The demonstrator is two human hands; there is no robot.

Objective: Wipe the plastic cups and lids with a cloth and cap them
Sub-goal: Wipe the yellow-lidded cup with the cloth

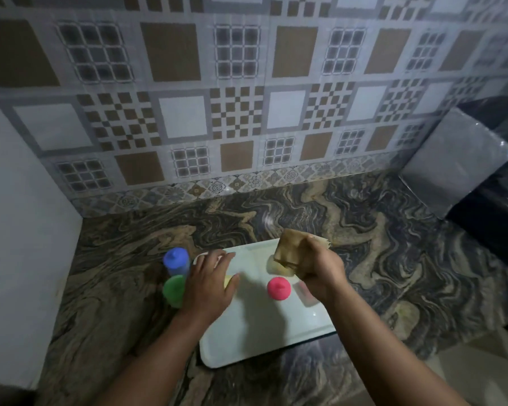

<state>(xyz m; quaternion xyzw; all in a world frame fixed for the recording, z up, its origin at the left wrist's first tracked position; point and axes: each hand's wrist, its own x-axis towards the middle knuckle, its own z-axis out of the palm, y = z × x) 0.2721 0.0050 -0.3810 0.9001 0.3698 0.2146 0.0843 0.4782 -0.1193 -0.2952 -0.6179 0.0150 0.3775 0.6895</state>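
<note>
At frame centre I see my right hand (pixel 317 271) clenched on a crumpled brown cloth (pixel 291 252), my left hand (pixel 208 284) spread, palm down, over a white rectangular plastic tray (pixel 264 332).

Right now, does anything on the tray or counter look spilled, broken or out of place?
Nothing stands out. The blue cup and green cup stand capped beside the tray; the pink lid sits on it, and the right hand holds the cloth.

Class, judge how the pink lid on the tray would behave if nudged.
The pink lid looks small and plastic, so probably light. It sits flat on the smooth white tray, so it would likely slide. Its domed top suggests it may roll if tipped.
</note>
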